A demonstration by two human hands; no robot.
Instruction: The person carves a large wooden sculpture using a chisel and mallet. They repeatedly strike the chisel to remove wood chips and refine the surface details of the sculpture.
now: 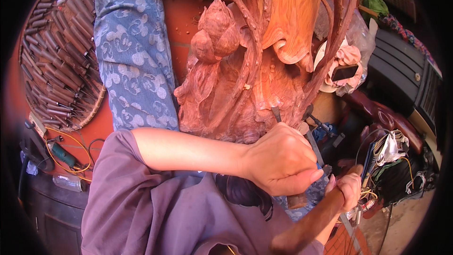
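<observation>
A reddish wood carving [226,94] with lotus buds and curling stems stands in front of me. My left hand [283,158] is closed round a carving chisel [276,113]. Its metal blade meets the carving's lower part, and the butt of its wooden handle shows below my fist. At the lower right, my right hand [350,191] grips a brown wooden mallet [306,224]. The mallet slants down to the left, apart from the chisel's butt and slightly smeared by motion.
At left, a round woven basket [101,97] holds many wood-handled chisels [61,52]. Nearby on the tiles lies a green power tool [61,153] with a yellow cord. A phone [344,72] rests on pink cloth at right, beside a dark case [401,61]. Cables and tools clutter the lower right.
</observation>
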